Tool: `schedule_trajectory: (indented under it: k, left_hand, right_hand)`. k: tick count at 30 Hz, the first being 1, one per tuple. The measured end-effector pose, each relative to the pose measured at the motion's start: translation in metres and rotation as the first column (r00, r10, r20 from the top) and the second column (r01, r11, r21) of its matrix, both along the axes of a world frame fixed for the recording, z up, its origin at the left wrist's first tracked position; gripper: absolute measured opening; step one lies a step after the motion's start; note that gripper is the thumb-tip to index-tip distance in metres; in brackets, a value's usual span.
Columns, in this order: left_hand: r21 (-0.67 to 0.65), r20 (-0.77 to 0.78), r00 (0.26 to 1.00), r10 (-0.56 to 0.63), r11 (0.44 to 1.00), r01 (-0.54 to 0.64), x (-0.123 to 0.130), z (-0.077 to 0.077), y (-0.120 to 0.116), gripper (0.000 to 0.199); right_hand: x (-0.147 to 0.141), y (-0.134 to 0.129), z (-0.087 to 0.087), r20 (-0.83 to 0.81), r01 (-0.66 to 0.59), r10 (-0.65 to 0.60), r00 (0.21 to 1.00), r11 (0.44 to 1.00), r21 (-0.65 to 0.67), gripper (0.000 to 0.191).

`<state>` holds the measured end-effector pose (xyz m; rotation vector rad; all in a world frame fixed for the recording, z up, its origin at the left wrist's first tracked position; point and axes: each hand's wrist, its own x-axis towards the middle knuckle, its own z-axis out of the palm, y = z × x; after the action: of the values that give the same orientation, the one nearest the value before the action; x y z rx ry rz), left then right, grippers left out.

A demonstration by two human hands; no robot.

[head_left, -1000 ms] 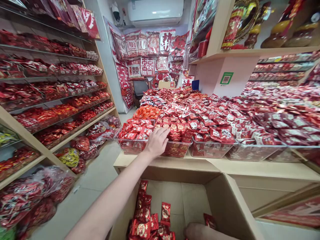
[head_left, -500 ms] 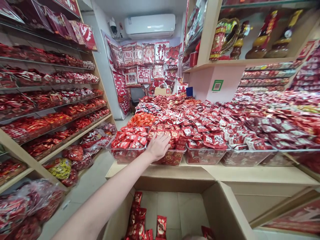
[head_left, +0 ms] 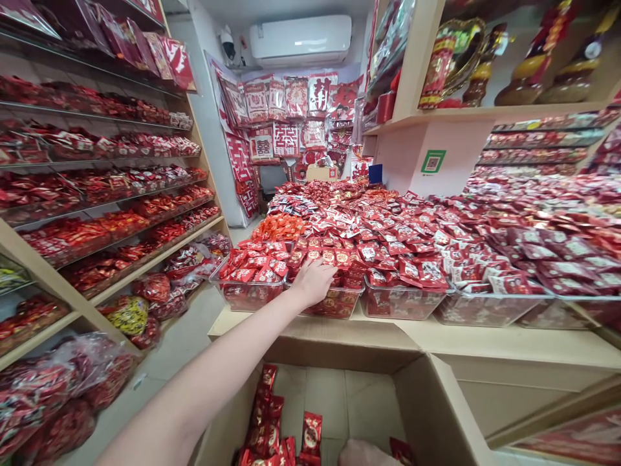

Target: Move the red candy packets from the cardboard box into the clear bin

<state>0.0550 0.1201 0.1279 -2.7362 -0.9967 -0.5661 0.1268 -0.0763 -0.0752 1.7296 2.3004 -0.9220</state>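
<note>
Over the front of a clear bin [head_left: 334, 309] of small red packets [head_left: 342, 257], my left hand [head_left: 315, 283] rests with its fingers curled down on the packets. Anything between those fingers is hidden. My right hand [head_left: 366, 454] shows only in part at the bottom edge, low inside an open cardboard box [head_left: 449, 404]; its fingers are out of sight. Red packets [head_left: 266, 432] lie piled along the box's left side, a single packet [head_left: 311, 435] lies near the middle, and another [head_left: 402, 451] is right of my right hand.
More clear bins of red packets stand left [head_left: 252, 295] and right [head_left: 405, 301] along the wooden counter ledge [head_left: 509, 336]. Shelves of packets [head_left: 104, 223] line the left side, with filled plastic bags [head_left: 72, 388] below. A wooden cabinet [head_left: 417, 116] juts out at upper right.
My left hand has gone from spread fingers to curled ones over the packets. More of my right hand shows inside the box. The view has shifted slightly.
</note>
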Motion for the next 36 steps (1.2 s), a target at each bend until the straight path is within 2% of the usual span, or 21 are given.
schedule_trajectory:
  k: [1, 3, 4, 6, 7, 8, 10, 11, 12, 13, 17, 19, 23, 25, 28, 31, 33, 34, 36]
  left_hand:
    - [-0.007, 0.023, 1.0, -0.003, 1.0, 0.003, -0.001, 0.0, -0.002, 0.03]
    - [-0.033, 0.123, 0.992, -0.036, 0.999, 0.041, -0.004, 0.001, -0.012, 0.031]
    - [-0.061, 0.201, 0.977, -0.074, 0.994, 0.088, -0.008, 0.002, -0.02, 0.031]
    - [-0.179, 0.413, 0.902, -0.129, 0.959, 0.219, -0.015, 0.001, -0.044, 0.029]
    - [-0.275, 0.535, 0.838, -0.109, 0.915, 0.295, -0.019, -0.001, -0.057, 0.028]
    - [-0.392, 0.643, 0.765, -0.023, 0.849, 0.355, -0.022, -0.003, -0.071, 0.027]
    - [-0.594, 0.737, 0.643, 0.21, 0.655, 0.467, -0.027, -0.01, -0.094, 0.03]
    - [-0.655, 0.734, 0.604, 0.31, 0.56, 0.508, -0.028, -0.013, -0.102, 0.032]
    - [-0.688, 0.721, 0.58, 0.379, 0.488, 0.536, -0.029, -0.017, -0.107, 0.033]
    - [-0.706, 0.708, 0.566, 0.422, 0.444, 0.552, -0.028, -0.021, -0.11, 0.033]
    - [-0.718, 0.692, 0.512, 0.509, 0.416, 0.558, -0.027, -0.034, -0.109, 0.024]
    - [-0.727, 0.674, 0.482, 0.56, 0.389, 0.566, -0.027, -0.039, -0.109, 0.021]
    - [-0.723, 0.626, 0.407, 0.665, 0.302, 0.621, -0.029, -0.049, -0.115, 0.019]
    - [-0.714, 0.615, 0.365, 0.699, 0.297, 0.634, -0.028, -0.055, -0.12, 0.018]
    - [-0.703, 0.611, 0.307, 0.73, 0.322, 0.634, -0.027, -0.06, -0.123, 0.019]
    - [-0.699, 0.594, 0.287, 0.752, 0.306, 0.646, -0.028, -0.061, -0.123, 0.021]
    - [-0.698, 0.582, 0.297, 0.757, 0.279, 0.66, -0.029, -0.06, -0.123, 0.023]
    - [-0.7, 0.578, 0.3, 0.759, 0.271, 0.661, -0.029, -0.058, -0.124, 0.025]
    - [-0.703, 0.558, 0.304, 0.772, 0.246, 0.668, -0.029, -0.055, -0.127, 0.027]
  right_hand:
    - [0.004, 0.001, 0.01, 0.013, -0.021, 0.021, 1.0, 1.0, 0.003, 0.027]
    - [0.016, 0.003, 0.038, -0.083, -0.058, 0.062, 0.995, 0.997, 0.054, 0.016]
    - [0.023, 0.006, 0.056, -0.193, -0.056, 0.073, 0.978, 0.994, 0.09, 0.011]
    - [0.041, 0.011, 0.094, -0.483, 0.022, 0.034, 0.875, 0.994, 0.108, 0.014]
    - [0.049, 0.014, 0.112, -0.608, 0.112, -0.041, 0.793, 0.991, 0.079, 0.018]
    - [0.056, 0.018, 0.129, -0.716, 0.197, -0.117, 0.688, 0.98, 0.029, 0.021]
    - [0.066, 0.027, 0.153, -0.85, 0.33, -0.226, 0.476, 0.942, -0.065, 0.024]
    - [0.067, 0.032, 0.16, -0.884, 0.371, -0.25, 0.396, 0.924, -0.095, 0.024]
    - [0.067, 0.036, 0.165, -0.904, 0.397, -0.262, 0.338, 0.91, -0.115, 0.025]
    - [0.066, 0.04, 0.167, -0.915, 0.413, -0.273, 0.296, 0.901, -0.135, 0.025]
    - [0.051, 0.047, 0.159, -0.928, 0.439, -0.341, 0.149, 0.864, -0.247, 0.024]
    - [0.045, 0.047, 0.151, -0.935, 0.469, -0.328, 0.132, 0.852, -0.233, 0.025]
    - [0.039, 0.044, 0.138, -0.949, 0.521, -0.265, 0.173, 0.842, -0.14, 0.026]
    - [0.037, 0.042, 0.134, -0.948, 0.544, -0.279, 0.154, 0.825, -0.154, 0.026]
    - [0.035, 0.037, 0.131, -0.939, 0.558, -0.325, 0.116, 0.803, -0.209, 0.024]
    - [0.035, 0.033, 0.129, -0.942, 0.569, -0.31, 0.129, 0.801, -0.186, 0.023]
    - [0.036, 0.031, 0.127, -0.944, 0.603, -0.274, 0.184, 0.79, -0.111, 0.021]
    - [0.037, 0.03, 0.127, -0.939, 0.629, -0.243, 0.243, 0.777, -0.038, 0.018]
    - [0.04, 0.028, 0.126, -0.899, 0.666, -0.13, 0.418, 0.717, 0.206, 0.011]
